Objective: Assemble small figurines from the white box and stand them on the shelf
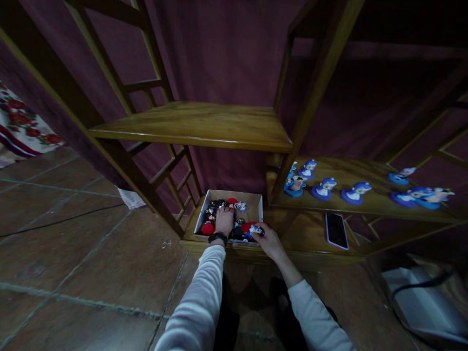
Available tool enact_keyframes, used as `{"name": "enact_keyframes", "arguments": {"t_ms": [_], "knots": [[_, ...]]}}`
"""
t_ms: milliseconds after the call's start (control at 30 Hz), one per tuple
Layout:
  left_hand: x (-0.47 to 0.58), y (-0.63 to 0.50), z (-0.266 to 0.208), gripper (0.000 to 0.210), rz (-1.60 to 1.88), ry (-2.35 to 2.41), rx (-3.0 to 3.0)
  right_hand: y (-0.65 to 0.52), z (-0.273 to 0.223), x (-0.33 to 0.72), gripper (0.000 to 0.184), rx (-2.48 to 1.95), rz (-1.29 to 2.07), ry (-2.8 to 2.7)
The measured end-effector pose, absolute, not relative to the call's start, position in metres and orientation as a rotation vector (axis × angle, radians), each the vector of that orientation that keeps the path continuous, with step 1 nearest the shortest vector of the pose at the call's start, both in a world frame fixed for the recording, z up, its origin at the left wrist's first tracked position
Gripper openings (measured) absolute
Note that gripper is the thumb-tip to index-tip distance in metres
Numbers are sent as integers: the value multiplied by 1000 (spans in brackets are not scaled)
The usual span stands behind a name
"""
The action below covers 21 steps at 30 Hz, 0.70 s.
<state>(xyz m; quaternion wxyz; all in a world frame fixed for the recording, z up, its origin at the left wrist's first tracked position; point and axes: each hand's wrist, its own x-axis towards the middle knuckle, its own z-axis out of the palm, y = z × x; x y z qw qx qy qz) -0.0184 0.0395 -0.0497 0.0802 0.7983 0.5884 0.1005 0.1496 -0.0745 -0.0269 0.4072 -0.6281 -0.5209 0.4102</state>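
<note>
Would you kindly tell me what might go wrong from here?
The small figurine in the right hand, held by the near right corner of the box, might slip and fall outside it.

The left hand is among crowded figurines, so it could jostle some.

The phone lies near the front edge of the lower shelf, so a stray nudge might send it off.

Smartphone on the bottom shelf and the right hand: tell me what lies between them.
In the head view, nothing rests between the smartphone and the right hand; only bare wooden shelf shows.
</note>
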Motion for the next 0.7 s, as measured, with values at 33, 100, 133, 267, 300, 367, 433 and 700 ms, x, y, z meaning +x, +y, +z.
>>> {"name": "enact_keyframes", "arguments": {"t_ms": [33, 100, 133, 267, 300, 367, 433, 700], "knots": [[-19, 40, -50, 39, 304, 1766, 2385, -74, -27, 150, 27, -1580, 1010, -1335], [-19, 39, -50, 42, 317, 1780, 2372, -73, -28, 150, 26, -1583, 959, -1378], [-19, 39, -50, 44, 325, 1786, 2365, -73, -28, 150, 26, -1590, 939, -1397], [-19, 36, -51, 48, 377, 1793, 2350, -73, -25, 148, 28, -1620, 915, -1421], [-19, 36, -51, 48, 390, 1795, 2346, -73, -23, 148, 28, -1622, 911, -1410], [-20, 35, -52, 49, 408, 1805, 2337, -73, -21, 147, 27, -1623, 904, -1380], [-20, 34, -52, 49, 419, 1820, 2326, -73, -19, 146, 26, -1622, 906, -1347], [-21, 32, -47, 45, 446, 1825, 2270, -70, -11, 142, 33, -1427, 1177, -954]]}}
